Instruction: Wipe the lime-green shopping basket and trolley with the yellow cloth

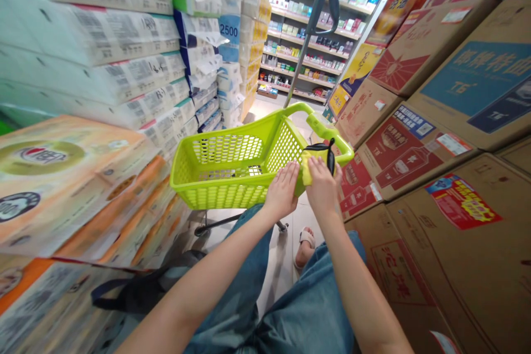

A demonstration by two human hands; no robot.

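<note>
A lime-green plastic shopping basket on wheels (232,168) stands in the narrow aisle in front of me, empty as far as I can see. My left hand (282,191) lies flat on its near rim, fingers together. My right hand (322,185) presses a yellow cloth with a black strap (317,154) against the basket's near right corner, beside the green handle (327,128).
Stacked tissue packs (103,44) wall the left side, orange cartons (62,188) below them. Brown cardboard boxes (448,138) crowd the right. A grey ladder (315,22) and stocked shelves (307,50) close the aisle's far end. A dark bag (141,290) hangs by my left leg.
</note>
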